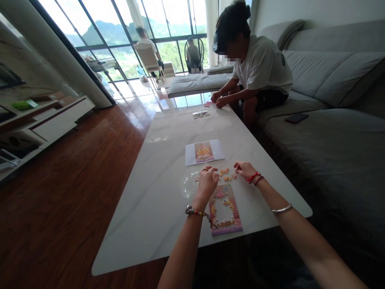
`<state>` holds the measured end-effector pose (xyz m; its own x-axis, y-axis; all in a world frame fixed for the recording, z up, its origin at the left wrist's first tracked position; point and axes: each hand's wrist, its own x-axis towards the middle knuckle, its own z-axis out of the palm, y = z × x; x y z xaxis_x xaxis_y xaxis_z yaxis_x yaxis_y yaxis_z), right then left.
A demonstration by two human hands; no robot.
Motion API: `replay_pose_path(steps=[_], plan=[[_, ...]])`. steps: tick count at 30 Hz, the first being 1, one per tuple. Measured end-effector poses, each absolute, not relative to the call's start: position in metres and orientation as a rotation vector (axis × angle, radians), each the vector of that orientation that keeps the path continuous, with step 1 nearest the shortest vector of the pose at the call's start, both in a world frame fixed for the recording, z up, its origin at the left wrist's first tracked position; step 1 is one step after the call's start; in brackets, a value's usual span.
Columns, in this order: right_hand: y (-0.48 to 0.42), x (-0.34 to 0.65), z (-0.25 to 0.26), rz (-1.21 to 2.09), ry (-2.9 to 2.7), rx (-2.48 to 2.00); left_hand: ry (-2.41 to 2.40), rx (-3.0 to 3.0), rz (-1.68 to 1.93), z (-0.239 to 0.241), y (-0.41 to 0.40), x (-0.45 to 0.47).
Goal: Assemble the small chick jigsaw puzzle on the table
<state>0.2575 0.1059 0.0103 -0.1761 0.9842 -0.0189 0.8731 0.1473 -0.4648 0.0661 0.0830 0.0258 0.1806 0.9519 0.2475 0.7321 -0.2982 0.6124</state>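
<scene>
A partly assembled jigsaw puzzle [225,210] with a pink border lies on the white table [156,212] in front of me. Loose orange and pink pieces [226,174] lie just beyond it. My left hand [207,181] hovers over the loose pieces with its fingers curled; whether it holds a piece is hidden. My right hand [245,169] rests at the right of the pieces, fingertips pinched together on something too small to name. A reference picture sheet [203,152] lies farther up the table.
Another person [255,68] sits on the grey sofa [331,120] at the far end, hands on their own puzzle pieces [208,104]. A dark phone [296,117] lies on the sofa. A low shelf unit [45,120] stands left across the wooden floor.
</scene>
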Motion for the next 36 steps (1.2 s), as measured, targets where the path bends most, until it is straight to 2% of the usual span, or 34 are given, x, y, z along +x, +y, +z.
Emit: replay_pose_path(steps=[6, 8, 12, 15, 36], plan=[[0.039, 0.235, 0.013, 1.164, -1.901, -1.434, 1.345, 1.773, 0.727, 0.016, 0.024, 0.053], [0.029, 0.224, 0.007, 1.119, -1.891, -1.496, 1.375, 1.774, 0.699, 0.012, 0.008, 0.051], [0.033, 0.21, -0.001, 0.816, -2.054, -1.59, 1.484, 1.988, 0.707, 0.004, -0.004, 0.055], [0.042, 0.206, -0.001, 0.747, -2.179, -1.584, 1.558, 2.164, 0.672, -0.004, -0.002, 0.059], [0.048, 0.212, -0.002, 0.898, -2.242, -1.638, 1.431, 2.369, 0.161, -0.01, -0.018, 0.05]])
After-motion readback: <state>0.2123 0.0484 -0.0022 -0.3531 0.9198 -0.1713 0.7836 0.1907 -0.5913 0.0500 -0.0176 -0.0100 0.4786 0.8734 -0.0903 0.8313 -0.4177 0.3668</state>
